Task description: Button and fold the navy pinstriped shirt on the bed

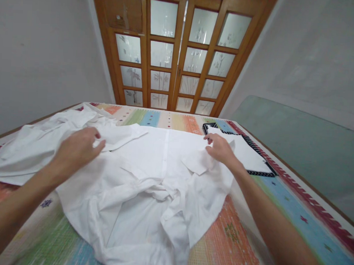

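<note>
A white button-up shirt lies spread in front of me, its button strip running down the middle. The fabric closest to me is bunched and folded in loose creases. Over the shirt's left side is my left hand, thumb and curled fingers apart with no cloth visible between the tips. Above the right side hovers my right hand, its thumb and bent fingertips also separated. Cloth beneath both hands is partly hidden by them.
A crumpled pile of white cloth lies at the left. A folded white piece with black patterned edging rests at the right. Under everything is a multicoloured patterned table cover. Wooden glazed doors stand beyond; a pale green panel is at right.
</note>
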A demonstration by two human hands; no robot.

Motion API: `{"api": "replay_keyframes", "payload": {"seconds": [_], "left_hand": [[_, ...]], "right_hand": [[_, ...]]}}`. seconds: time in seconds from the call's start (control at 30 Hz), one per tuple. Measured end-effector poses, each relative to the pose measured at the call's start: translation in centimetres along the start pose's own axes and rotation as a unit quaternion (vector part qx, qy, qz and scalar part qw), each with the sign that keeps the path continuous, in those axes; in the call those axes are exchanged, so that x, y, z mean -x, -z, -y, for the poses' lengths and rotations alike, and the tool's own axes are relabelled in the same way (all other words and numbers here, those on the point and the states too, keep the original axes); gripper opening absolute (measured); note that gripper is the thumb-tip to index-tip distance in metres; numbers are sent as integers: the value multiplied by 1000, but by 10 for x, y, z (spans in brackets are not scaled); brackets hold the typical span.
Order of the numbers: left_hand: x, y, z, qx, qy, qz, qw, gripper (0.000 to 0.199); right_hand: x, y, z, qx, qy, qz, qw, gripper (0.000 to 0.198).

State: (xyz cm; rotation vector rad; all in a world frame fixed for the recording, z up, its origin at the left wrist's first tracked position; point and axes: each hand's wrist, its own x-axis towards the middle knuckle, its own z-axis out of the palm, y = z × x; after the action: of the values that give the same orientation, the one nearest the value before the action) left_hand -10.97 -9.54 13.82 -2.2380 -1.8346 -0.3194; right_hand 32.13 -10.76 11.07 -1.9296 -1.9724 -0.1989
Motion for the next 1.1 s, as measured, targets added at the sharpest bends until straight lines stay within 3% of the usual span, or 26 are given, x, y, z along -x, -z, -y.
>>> {"api": "replay_keyframes", "payload": {"seconds": [0.07,0.13,0.2,0.27,0.43,0.57,0.83,0.97,1.1], "left_hand": [[-1,-10,-39,104,-134,3,985,39],[1,-20,-77,187,-258,75,945,35],[5,-31,-106,224,-334,146,904,31],[8,-42,-123,258,-354,203,876,27],[6,-67,-124,356,-335,278,827,19],[5,-80,-116,425,-295,275,810,25],[2,-89,-114,557,-159,237,780,35],[-3,-95,-113,615,-101,233,746,35],[-8,-107,-114,662,-29,227,714,39]], "right_hand": [[5,-9,41,-67,82,56,993,26],[14,-18,76,-107,166,142,970,18],[25,-27,101,-106,219,222,944,26],[34,-35,114,-72,235,257,935,32],[44,-43,116,-33,222,224,948,21],[46,-44,117,-52,200,228,951,11],[43,-58,124,7,184,174,967,22],[34,-66,122,-30,182,156,970,23],[27,-77,121,-129,140,143,971,19]]}}
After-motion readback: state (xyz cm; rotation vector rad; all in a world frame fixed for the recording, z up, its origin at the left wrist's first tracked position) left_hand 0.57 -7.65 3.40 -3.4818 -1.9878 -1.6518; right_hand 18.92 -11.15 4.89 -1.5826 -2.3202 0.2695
